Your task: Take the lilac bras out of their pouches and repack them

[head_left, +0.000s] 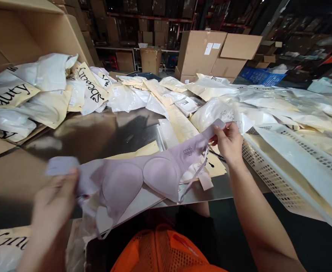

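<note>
A pale lilac bra (126, 177) is stretched out between my two hands, its cup insides facing me and its straps hanging down. My left hand (56, 196), a little blurred, pinches one end of the band. At the other end, my right hand (229, 139) grips the band between thumb and fingers. Small printed text shows on the band near the right hand. Beneath the bra lie cream and white flat packages (151, 149) and papers on the metal table (106, 132).
An open cardboard box (81, 45) full of lettered plastic packages stands at the left. Many packages (267, 98) are heaped along the back and right. A white perforated basket (284, 189) sits at the right edge. Cardboard boxes (196, 53) and a blue crate (263, 76) are behind.
</note>
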{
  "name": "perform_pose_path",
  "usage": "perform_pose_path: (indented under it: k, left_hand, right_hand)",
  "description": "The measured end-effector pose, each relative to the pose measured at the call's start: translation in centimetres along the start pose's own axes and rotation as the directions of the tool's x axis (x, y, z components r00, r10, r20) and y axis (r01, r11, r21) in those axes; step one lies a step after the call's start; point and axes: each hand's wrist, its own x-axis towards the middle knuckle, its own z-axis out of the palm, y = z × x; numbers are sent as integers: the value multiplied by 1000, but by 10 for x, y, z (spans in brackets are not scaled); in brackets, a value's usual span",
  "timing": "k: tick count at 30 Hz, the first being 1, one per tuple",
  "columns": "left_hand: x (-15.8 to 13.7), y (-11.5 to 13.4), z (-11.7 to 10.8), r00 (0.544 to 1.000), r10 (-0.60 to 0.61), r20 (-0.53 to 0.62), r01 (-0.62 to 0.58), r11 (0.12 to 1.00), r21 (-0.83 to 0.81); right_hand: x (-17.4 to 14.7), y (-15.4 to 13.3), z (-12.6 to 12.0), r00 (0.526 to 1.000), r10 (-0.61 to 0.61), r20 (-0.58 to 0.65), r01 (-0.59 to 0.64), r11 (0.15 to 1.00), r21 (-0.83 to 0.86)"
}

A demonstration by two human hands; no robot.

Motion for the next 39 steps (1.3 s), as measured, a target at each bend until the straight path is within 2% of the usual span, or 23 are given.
perform_pose_path:
  k: [1, 2, 4, 5, 7, 9, 12, 14, 16, 17, 19, 20, 22, 24, 26, 28, 29, 31, 32, 33, 35, 37, 39]
  left_hand:
    - [-6, 19, 20, 989, 69, 127, -67, 998, -20]
    - [-11, 36, 40, 921, 178, 347, -161, 984, -78]
    - [-20, 59, 75, 816, 268, 511, -211, 963, -168]
    - [-22, 64, 87, 786, 306, 538, -220, 951, -219]
    - [-21, 60, 96, 812, 307, 496, -228, 950, -214]
    - [-16, 42, 84, 882, 246, 402, -221, 969, -108]
    - [-8, 3, 44, 958, 128, 257, -149, 987, 65]
    - [-7, -18, 20, 985, 84, 152, -107, 983, 149]
    - [-11, -32, 7, 992, 93, 87, -108, 976, 191]
    - [-15, -36, 5, 990, 116, 78, -129, 974, 186]
    - [-22, -39, 10, 977, 187, 100, -200, 970, 142]
    - [-26, -38, 15, 967, 225, 115, -238, 965, 112]
    - [-31, -33, 27, 946, 289, 147, -300, 952, 57]
    - [-35, -27, 36, 927, 333, 173, -341, 940, 19]
    - [-36, -22, 38, 909, 375, 180, -383, 924, 12]
    - [-33, -21, 35, 889, 431, 155, -440, 897, 30]
    - [-30, -23, 33, 876, 457, 153, -468, 882, 44]
    - [-21, -26, 32, 848, 497, 185, -515, 855, 64]
    - [-14, -26, 33, 831, 510, 222, -534, 843, 67]
    - [-6, -26, 38, 811, 519, 272, -553, 831, 63]
    - [12, -22, 53, 754, 533, 385, -591, 806, 42]
    - [29, -12, 76, 679, 543, 494, -630, 776, 13]
    - [42, 2, 104, 593, 542, 595, -668, 744, -11]
  right_hand:
    - [-7, -14, 6, 999, -25, 19, 25, 1000, -2]
    - [-16, -29, 13, 998, -43, 39, 44, 999, -18]
    - [-40, -58, 30, 989, -72, 127, 76, 997, -31]
    - [-53, -72, 37, 969, -86, 230, 90, 996, -7]
    - [-77, -94, 46, 863, -122, 491, 84, 992, 98]
    - [-97, -105, 46, 754, -147, 640, 22, 980, 200]
    - [-123, -98, 35, 792, -78, 605, -143, 940, 309]
    - [-147, -81, 33, 747, 10, 665, -300, 897, 323]
    - [-176, -58, 41, 688, 59, 723, -343, 904, 253]
    - [-191, -46, 48, 722, 38, 690, -252, 944, 211]
    - [-214, -26, 71, 772, -146, 619, 64, 986, 153]
    - [-221, -20, 84, 752, -257, 608, 229, 965, 124]
    - [-221, -17, 112, 643, -382, 663, 468, 882, 54]
    - [-210, -26, 132, 563, -360, 744, 583, 811, -48]
    - [-197, -42, 136, 532, -292, 794, 587, 803, -98]
    - [-194, -58, 125, 542, -255, 800, 461, 887, -30]
    - [-198, -63, 116, 560, -224, 797, 335, 942, 29]
    - [-212, -65, 98, 596, -66, 800, -80, 987, 141]
    - [-223, -62, 91, 592, 65, 803, -339, 925, 175]
    - [-233, -57, 87, 562, 209, 801, -578, 792, 199]
    - [-254, -47, 87, 469, 434, 769, -861, 419, 288]
    - [-267, -40, 100, 411, 547, 730, -903, 134, 408]
    - [-269, -41, 122, 401, 575, 713, -875, 10, 484]
